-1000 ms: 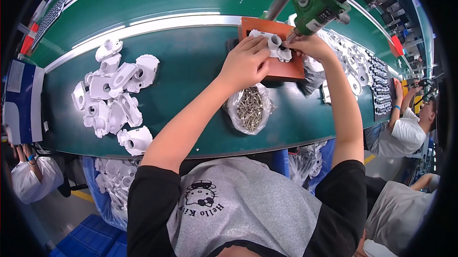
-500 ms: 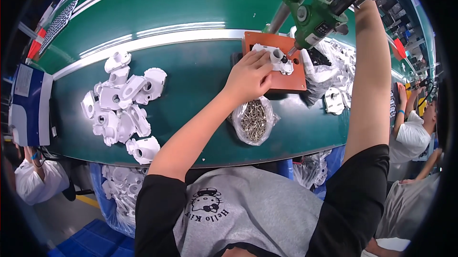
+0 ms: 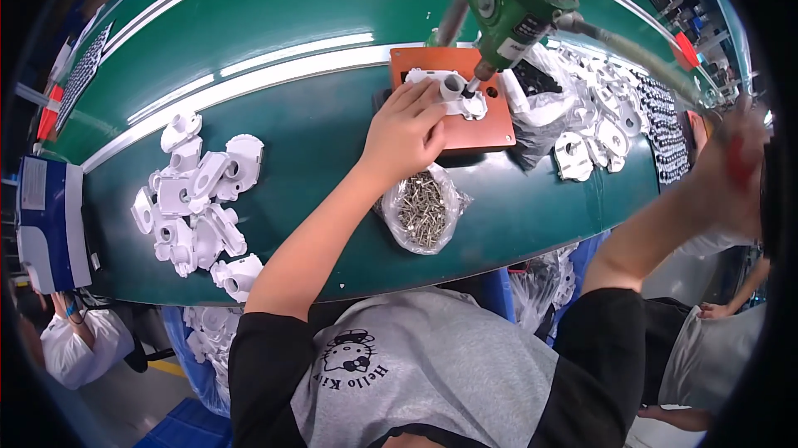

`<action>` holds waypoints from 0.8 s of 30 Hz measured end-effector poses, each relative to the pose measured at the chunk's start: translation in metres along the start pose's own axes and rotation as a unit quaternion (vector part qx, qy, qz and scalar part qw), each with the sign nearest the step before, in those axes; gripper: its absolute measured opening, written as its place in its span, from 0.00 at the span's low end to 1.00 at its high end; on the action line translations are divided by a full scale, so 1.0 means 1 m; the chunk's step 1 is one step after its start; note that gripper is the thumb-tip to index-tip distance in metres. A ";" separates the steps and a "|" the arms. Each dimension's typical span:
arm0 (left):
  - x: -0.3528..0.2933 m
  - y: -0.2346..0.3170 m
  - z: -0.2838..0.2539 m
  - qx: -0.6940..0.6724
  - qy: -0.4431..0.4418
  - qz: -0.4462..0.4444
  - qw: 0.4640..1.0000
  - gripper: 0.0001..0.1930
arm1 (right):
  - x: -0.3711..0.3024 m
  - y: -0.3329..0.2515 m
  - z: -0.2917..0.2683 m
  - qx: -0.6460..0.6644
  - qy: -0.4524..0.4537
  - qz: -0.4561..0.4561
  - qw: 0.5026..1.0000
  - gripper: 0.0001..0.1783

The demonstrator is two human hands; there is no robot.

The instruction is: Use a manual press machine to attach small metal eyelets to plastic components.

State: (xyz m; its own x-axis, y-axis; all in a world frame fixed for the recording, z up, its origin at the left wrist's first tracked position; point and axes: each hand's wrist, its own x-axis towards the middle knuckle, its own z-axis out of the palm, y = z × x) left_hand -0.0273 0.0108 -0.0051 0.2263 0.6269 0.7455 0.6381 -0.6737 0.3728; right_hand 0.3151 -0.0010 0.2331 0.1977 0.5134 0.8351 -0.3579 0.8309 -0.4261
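We rest our left hand (image 3: 403,134) on a white part (image 3: 474,105) atop the orange block (image 3: 478,135) under a green press (image 3: 509,12), our right hand (image 3: 742,175) blurs at the far right, and a clear bag (image 3: 451,217) of small metal pieces (image 3: 421,209) sits right of a heap of white pieces (image 3: 206,180) on the green table (image 3: 320,128).

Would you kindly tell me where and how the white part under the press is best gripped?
Probably the white part is best held by its left side, coming from the near left as the left hand does, because the press points its tip at the right side, next to the raised tube.
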 end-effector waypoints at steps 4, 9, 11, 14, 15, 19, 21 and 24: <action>-0.002 -0.001 -0.004 0.008 -0.011 0.002 1.000 0.08 | -0.165 0.011 0.011 -0.088 -0.100 0.036 0.990 0.17; 0.003 0.006 -0.001 -0.013 -0.005 0.010 1.000 0.07 | -0.184 0.015 0.017 -0.200 -0.082 0.006 0.976 0.17; -0.002 0.002 -0.002 -0.021 0.000 0.004 1.000 0.07 | -0.176 0.013 0.009 -0.211 -0.155 0.039 0.964 0.18; -0.006 0.002 -0.007 -0.011 -0.019 -0.016 1.000 0.10 | -0.131 -0.002 -0.007 -0.125 -0.283 0.102 0.946 0.17; -0.006 0.000 -0.008 -0.009 -0.015 -0.018 1.000 0.10 | -0.118 -0.002 0.000 -0.122 -0.286 0.101 0.945 0.17; -0.008 -0.001 -0.005 -0.010 -0.001 -0.027 1.000 0.13 | -0.032 0.024 0.073 0.054 0.073 0.049 0.995 0.21; -0.007 -0.003 -0.007 0.000 0.009 -0.030 1.000 0.14 | -0.005 0.054 0.051 0.044 0.087 0.055 0.994 0.21; -0.001 0.002 0.004 -0.002 0.040 -0.031 0.999 0.12 | 0.056 0.201 0.003 -0.030 0.073 0.232 0.970 0.22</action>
State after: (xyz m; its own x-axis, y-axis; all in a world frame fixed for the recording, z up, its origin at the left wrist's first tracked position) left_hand -0.0234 0.0097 -0.0070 0.1277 0.6339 0.7628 0.6465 -0.6365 0.4207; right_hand 0.2512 0.1939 0.1952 0.1562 0.8558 0.4932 -0.3868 0.5125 -0.7666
